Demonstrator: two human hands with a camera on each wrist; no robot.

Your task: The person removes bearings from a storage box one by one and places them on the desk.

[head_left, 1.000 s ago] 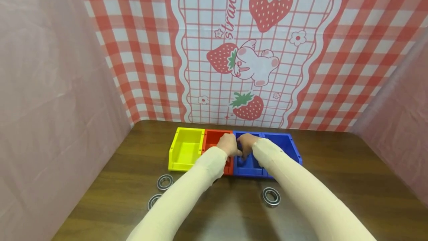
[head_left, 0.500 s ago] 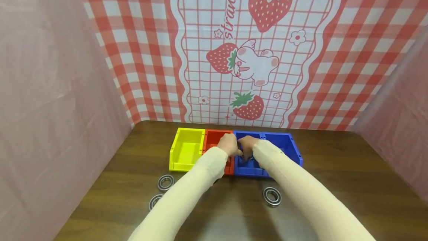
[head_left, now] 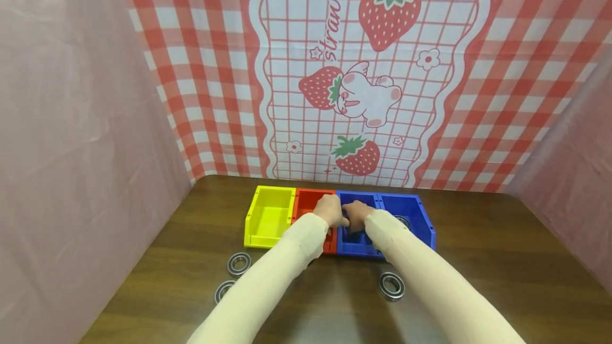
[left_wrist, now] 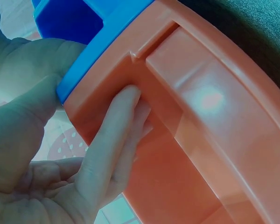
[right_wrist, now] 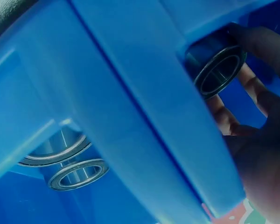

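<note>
My left hand point(head_left: 331, 211) is at the wall shared by the red bin point(left_wrist: 163, 172) and the left blue bin point(head_left: 360, 248). In the left wrist view its straight fingers point(left_wrist: 113, 126) lie against the red inner side, and the thumb is on the blue side, pinching the wall. Inside the left blue bin, my right hand point(head_left: 357, 215) holds a metal ball bearing point(right_wrist: 218, 72), with fingers above and below it. The right blue bin point(head_left: 415, 206) contains more bearings, one of them a small ring point(right_wrist: 79, 175) in the right wrist view.
At the left end of the row stands a yellow bin point(head_left: 270, 222). Loose bearings lie on the wooden table: one bearing point(head_left: 392, 286) front right, an upper left bearing point(head_left: 239, 264), and a lower left bearing point(head_left: 222, 290) partly behind the left sleeve. A checked strawberry cloth point(head_left: 287, 100) hangs behind.
The head view has shifted slightly. My right hand has moved a little within the left blue bin, and a bearing in the right blue bin now shows past the sleeve. My left hand stays put.
</note>
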